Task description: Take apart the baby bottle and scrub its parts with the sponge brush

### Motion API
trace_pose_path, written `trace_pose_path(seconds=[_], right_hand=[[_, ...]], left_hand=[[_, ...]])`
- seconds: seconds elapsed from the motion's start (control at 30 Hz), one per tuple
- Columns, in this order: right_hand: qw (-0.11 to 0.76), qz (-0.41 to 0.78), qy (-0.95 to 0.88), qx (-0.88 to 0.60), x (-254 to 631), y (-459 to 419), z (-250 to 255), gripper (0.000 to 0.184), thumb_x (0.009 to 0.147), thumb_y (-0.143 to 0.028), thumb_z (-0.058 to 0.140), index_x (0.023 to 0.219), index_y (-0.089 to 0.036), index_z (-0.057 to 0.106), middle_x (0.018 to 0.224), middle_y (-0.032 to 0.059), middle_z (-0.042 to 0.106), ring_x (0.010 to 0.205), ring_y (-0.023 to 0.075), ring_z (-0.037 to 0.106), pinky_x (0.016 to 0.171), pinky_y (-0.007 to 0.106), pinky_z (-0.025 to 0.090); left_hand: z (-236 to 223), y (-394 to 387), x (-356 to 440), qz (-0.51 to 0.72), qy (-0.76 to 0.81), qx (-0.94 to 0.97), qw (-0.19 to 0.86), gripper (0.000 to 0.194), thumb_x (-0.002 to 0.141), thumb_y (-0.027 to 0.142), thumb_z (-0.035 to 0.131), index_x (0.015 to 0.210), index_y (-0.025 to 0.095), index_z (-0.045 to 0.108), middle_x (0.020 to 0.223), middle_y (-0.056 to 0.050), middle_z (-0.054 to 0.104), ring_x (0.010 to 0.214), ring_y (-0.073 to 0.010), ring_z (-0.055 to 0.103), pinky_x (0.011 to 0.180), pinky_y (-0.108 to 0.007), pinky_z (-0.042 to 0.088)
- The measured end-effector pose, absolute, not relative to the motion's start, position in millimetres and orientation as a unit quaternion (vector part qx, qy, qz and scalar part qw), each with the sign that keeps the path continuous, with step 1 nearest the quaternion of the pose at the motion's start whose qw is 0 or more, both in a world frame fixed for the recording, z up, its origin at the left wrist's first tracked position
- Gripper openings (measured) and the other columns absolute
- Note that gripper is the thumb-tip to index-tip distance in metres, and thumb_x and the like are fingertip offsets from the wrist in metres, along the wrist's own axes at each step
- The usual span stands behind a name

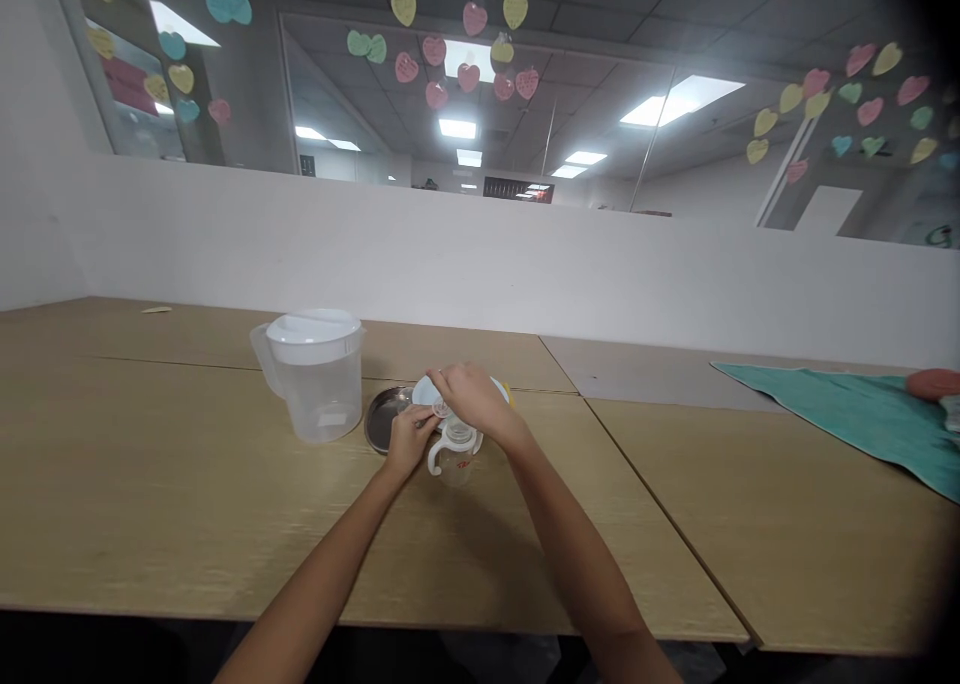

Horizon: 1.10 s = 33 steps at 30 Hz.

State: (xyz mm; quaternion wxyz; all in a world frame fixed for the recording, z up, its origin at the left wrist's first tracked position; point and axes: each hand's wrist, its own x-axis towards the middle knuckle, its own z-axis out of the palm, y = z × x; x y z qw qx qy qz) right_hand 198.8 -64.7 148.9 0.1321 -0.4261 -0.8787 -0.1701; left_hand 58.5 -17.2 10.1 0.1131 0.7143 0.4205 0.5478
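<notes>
Bottle (454,472) upright on worktop (525,554), handle ring (434,456) on, neck uncovered. Behind: left hand (409,442) and right hand (474,400) part-curled at small clear piece (440,407), off bottle; can't tell which grips. Pitcher (322,389) lidded.

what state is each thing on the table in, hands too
pitcher: upright, lid on
bottle: upright, neck uncovered
metal dish: face up, partly hidden
white dish: partly hidden
towel: spread out
left hand, right hand: at small clear part, grip unclear
</notes>
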Motion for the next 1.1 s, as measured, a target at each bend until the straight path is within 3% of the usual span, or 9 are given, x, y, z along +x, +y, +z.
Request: trace_pose_path(seconds=[0.2, 0.4, 0.47, 0.57, 0.7, 0.8, 0.93, 1.1], right_hand=[[0.224, -0.084, -0.856, -0.458, 209, -83, 166, 0.046, 0.097, -0.034, 0.024, 0.08, -0.014, 0.062, 0.064, 0.0048, 0.058, 0.058, 0.0116, 0.048, 0.058, 0.023, 0.027], [0.469, 0.014, -0.744, -0.475, 243, -115, 194, 0.057, 0.093, -0.05, 0.02, 0.054, -0.016, 0.042, 0.049, -0.0017, 0.035, 0.047, 0.0077, 0.032, 0.051, 0.022, 0.024], [0.501, 0.028, -0.718, -0.483, 257, -107, 193, 0.056, 0.091, -0.054, 0.022, 0.053, -0.017, 0.04, 0.049, -0.0021, 0.035, 0.047, 0.0074, 0.031, 0.049, 0.021, 0.024], [0.455, 0.061, -0.718, -0.522, 271, -69, 174, 0.054, 0.09, -0.053, 0.025, 0.054, -0.016, 0.043, 0.049, -0.0017, 0.04, 0.047, 0.0076, 0.037, 0.049, 0.021, 0.028], [0.282, 0.121, -0.741, -0.597, 273, -8, 133, 0.047, 0.09, -0.038, 0.028, 0.058, -0.013, 0.053, 0.049, 0.0007, 0.05, 0.046, 0.0075, 0.046, 0.051, 0.018, 0.033], [0.242, 0.124, -0.732, -0.624, 271, 16, 108, 0.036, 0.085, -0.029, 0.038, 0.065, -0.011, 0.06, 0.054, 0.0041, 0.058, 0.048, 0.0091, 0.051, 0.052, 0.019, 0.034], [0.214, 0.083, -0.716, -0.659, 275, 24, 93, 0.032, 0.084, -0.026, 0.041, 0.083, -0.007, 0.066, 0.079, 0.0128, 0.066, 0.074, 0.0149, 0.061, 0.063, 0.021, 0.038], [0.161, 0.049, -0.702, -0.692, 272, 21, 94, 0.034, 0.084, -0.026, 0.044, 0.103, -0.005, 0.064, 0.106, 0.0218, 0.062, 0.103, 0.0268, 0.057, 0.081, 0.033, 0.041]], left_hand=[[6, -16, 60, 0.53, 0.429, 0.724, 0.102, 0.019, 0.08, 0.029, 0.056, 0.083, 0.02, 0.072, 0.087, -0.006, 0.072, 0.082, -0.0179, 0.06, 0.077, -0.028, 0.042], [4, -17, 61, 0.518, 0.443, 0.726, 0.088, 0.023, 0.083, 0.032, 0.052, 0.077, 0.02, 0.072, 0.078, -0.004, 0.07, 0.077, -0.0163, 0.057, 0.074, -0.026, 0.041], [5, -18, 62, 0.519, 0.442, 0.727, 0.087, 0.022, 0.083, 0.032, 0.053, 0.079, 0.021, 0.072, 0.079, -0.004, 0.069, 0.078, -0.0165, 0.057, 0.074, -0.026, 0.041], [8, -20, 61, 0.511, 0.442, 0.732, 0.089, 0.024, 0.084, 0.035, 0.052, 0.082, 0.02, 0.071, 0.081, -0.005, 0.069, 0.08, -0.017, 0.057, 0.075, -0.026, 0.041], [11, -24, 61, 0.489, 0.438, 0.75, 0.077, 0.029, 0.087, 0.036, 0.047, 0.078, 0.018, 0.069, 0.078, -0.006, 0.068, 0.077, -0.0175, 0.055, 0.075, -0.028, 0.04], [13, -25, 61, 0.479, 0.437, 0.758, 0.063, 0.029, 0.087, 0.035, 0.046, 0.079, 0.018, 0.068, 0.079, -0.006, 0.067, 0.077, -0.0177, 0.055, 0.075, -0.028, 0.039], [14, -27, 61, 0.464, 0.434, 0.771, 0.044, 0.03, 0.089, 0.034, 0.043, 0.078, 0.018, 0.067, 0.079, -0.006, 0.066, 0.076, -0.0173, 0.053, 0.074, -0.028, 0.038], [14, -28, 63, 0.453, 0.439, 0.775, 0.035, 0.035, 0.091, 0.036, 0.039, 0.075, 0.018, 0.065, 0.076, -0.005, 0.065, 0.076, -0.017, 0.053, 0.073, -0.028, 0.038]])
